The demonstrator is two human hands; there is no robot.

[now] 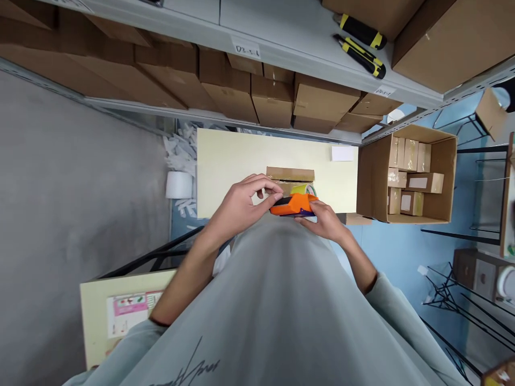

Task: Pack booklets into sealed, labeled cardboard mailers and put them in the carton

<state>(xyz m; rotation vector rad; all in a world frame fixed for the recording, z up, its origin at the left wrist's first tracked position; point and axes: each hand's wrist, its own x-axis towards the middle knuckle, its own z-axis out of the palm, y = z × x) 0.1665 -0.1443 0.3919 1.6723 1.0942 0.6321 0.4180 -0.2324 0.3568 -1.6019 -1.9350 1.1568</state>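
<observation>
"Both hands work over the near edge of a pale bench (233, 161): the right hand (325, 221) clamps the end of an orange tape dispenser (295, 205), while the left hand (247, 202) curls at its dark end."

"Is the left closed on anything?"

"Cannot tell. Its thumb and fingertips stand a little apart, and any strip of tape between them is too small to make out. The hands themselves are apart, one at each end of the dispenser."

"And the step in hand?"

"Judging by the pose, handling or adjusting that dark end. A next move there calls for a firm right grip and careful left fingertips, as a cutting edge may sit close by."

"What lies around it?"

"One tape roll (298, 189), yellow with a green core, shows against the dispenser's far side; whether it is mounted cannot be told. Just beyond lies brown cardboard (289, 173), one box or more. One white slip (341, 154) rests near the bench's far right corner."

"The rest of the count?"

"One dispenser, two utility knives (360, 56) on the shelf (277, 32) above, and one open carton (372, 179) at right holding at least eight small boxes (422, 183)."
</observation>
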